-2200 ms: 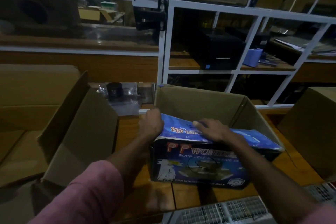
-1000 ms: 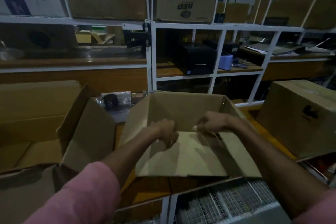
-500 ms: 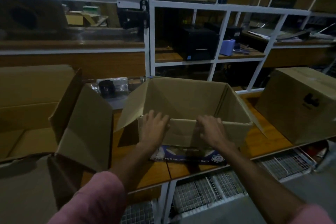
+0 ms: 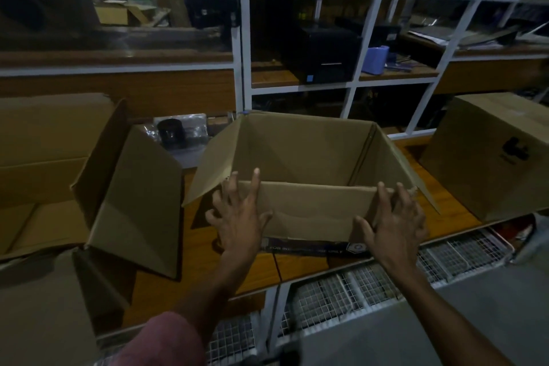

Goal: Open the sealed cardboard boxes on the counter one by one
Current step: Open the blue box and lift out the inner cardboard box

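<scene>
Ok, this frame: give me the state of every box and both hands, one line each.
Middle box: open, flaps spread, near flap folded down outside.
Left box: open, one flap standing up.
Right box: closed, top flaps flat.
Left hand: fingers spread, at the near flap's left end, gripping nothing.
Right hand: fingers spread, at the flap's right end, gripping nothing.

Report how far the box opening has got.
Done: the left box has its flaps open. In hand: the middle box is open too, with the left hand and right hand spread at its near flap. Left: the right box looks closed.
</scene>
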